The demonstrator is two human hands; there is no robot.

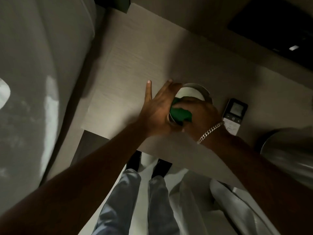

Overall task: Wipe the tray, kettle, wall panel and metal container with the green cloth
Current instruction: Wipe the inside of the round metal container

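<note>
A round metal container point(191, 91) with a pale inside stands on the light wooden desk point(128, 68). My left hand point(157, 109) grips its left side, two fingers stretched out straight. My right hand point(201, 114), with a chain bracelet on the wrist, presses the green cloth point(180, 114) into the container's mouth. Most of the cloth is hidden under my fingers. No tray or wall panel can be made out in this dim view.
A white remote control with a small screen point(234, 114) lies just right of the container. A shiny metal vessel point(288, 150) sits at the right edge. A dark screen point(279, 31) is at the top right. A grey curtain point(42, 82) hangs left.
</note>
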